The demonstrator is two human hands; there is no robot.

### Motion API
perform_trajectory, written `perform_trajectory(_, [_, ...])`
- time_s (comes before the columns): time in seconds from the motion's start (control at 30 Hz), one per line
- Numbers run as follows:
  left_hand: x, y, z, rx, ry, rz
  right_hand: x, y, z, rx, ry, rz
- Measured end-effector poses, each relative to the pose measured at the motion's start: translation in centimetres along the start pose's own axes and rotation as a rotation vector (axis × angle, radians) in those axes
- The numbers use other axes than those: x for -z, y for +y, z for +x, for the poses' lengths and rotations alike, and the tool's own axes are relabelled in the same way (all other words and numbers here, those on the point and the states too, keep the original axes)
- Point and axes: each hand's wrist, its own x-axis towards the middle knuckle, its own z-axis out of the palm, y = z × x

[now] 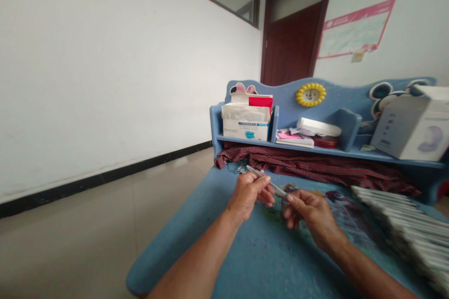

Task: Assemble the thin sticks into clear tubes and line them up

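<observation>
Both my hands meet over the middle of a blue child's desk point(252, 252). My left hand point(249, 192) is closed in a pinch on a thin clear pen-like stick point(261, 176) that slants up to the left. My right hand point(308, 210) is closed too, gripping the stick's lower right end with fingertips. What the right fingers hold beyond that end is hidden.
A long row of white and grey sticks point(407, 224) lies along the desk's right side. Red plaid cloth point(315, 166) is bunched under the blue shelf point(326, 149), which carries a mask box point(245, 126), papers and a white box point(414, 126). Tiled floor and a white wall lie left.
</observation>
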Motion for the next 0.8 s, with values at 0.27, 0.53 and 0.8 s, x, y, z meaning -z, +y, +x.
perform_trajectory(0.27, [-0.4, 0.0, 0.3, 0.082, 0.109, -0.074, 0.1, 0.3, -0.2, 0.239, 0.082, -0.371])
perform_trajectory(0.53, [0.1, -0.2, 0.9, 0.143, 0.146, -0.148, 0.7, 0.9, 0.1, 0.343, 0.145, -0.571])
perform_trajectory(0.8, [0.2, 0.1, 1.1, 0.136, 0.168, -0.197, 0.5, 0.7, 0.3, 0.215, 0.035, -0.216])
